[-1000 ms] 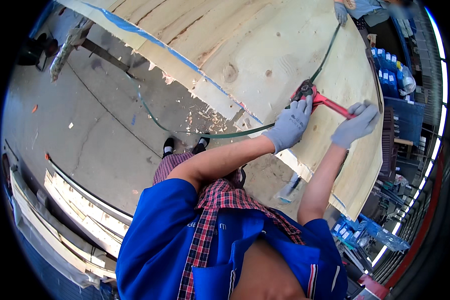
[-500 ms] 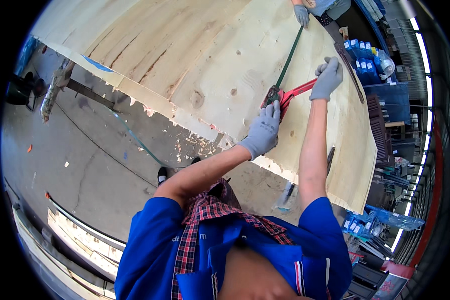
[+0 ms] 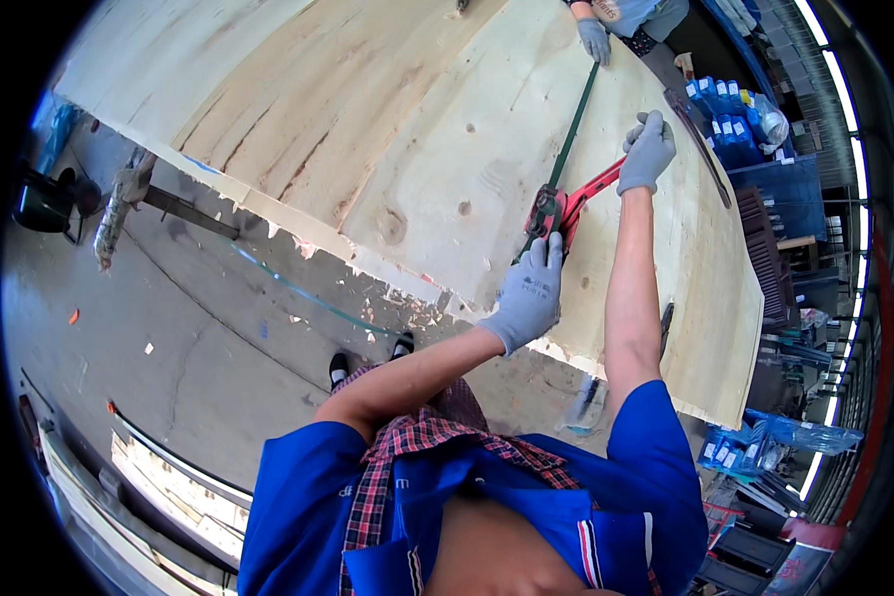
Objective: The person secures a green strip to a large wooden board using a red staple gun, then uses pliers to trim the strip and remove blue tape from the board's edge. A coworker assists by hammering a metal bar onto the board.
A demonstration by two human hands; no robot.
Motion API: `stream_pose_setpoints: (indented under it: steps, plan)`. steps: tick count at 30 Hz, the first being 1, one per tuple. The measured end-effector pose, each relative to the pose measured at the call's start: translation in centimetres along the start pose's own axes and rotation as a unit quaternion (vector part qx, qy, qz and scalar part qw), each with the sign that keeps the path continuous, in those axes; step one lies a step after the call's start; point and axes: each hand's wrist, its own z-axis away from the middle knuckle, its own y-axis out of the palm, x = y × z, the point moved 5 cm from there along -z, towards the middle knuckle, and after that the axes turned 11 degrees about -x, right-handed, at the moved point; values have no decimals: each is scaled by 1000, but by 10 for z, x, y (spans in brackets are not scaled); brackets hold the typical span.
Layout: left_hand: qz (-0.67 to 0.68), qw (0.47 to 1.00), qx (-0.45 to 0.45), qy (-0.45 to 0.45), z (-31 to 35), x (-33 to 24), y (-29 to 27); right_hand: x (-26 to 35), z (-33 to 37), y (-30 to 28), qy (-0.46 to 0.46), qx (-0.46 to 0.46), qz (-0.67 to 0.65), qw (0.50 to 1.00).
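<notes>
A red strapping tensioner [image 3: 545, 211] rests on a stack of thin wood veneer sheets [image 3: 437, 129], with a green strap [image 3: 574, 129] running through it and away to the far side. My left hand [image 3: 528, 298], in a grey glove, grips the near end of the tensioner, its fingers partly hidden by the tool. The gloved right hand [image 3: 648, 154] is closed around the end of the long red lever [image 3: 598, 181], which angles up to the right. At the far edge a co-worker's gloved hand [image 3: 594, 42] lies on the strap.
Dark metal bars [image 3: 700, 149] lie along the stack's right side. Ragged veneer edges face me, with wood chips [image 3: 422, 316] on the concrete floor [image 3: 199, 328]. More green strap [image 3: 313, 298] trails below the stack. Blue wrapped packages [image 3: 730, 129] stand at the right.
My left hand has shifted back toward the tensioner's near end, uncovering more of its body. The right hand keeps hold of the lever. The whole view has shifted slightly.
</notes>
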Motion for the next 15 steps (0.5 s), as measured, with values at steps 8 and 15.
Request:
stream_pose_setpoints:
  steps: [8, 15]
  plan:
    - [-38, 999, -12, 25, 6, 16, 14, -12, 216, -103, -115, 46, 28, 992]
    - [-39, 999, 18, -6, -11, 11, 6, 20, 51, -19, -50, -36, -48, 997]
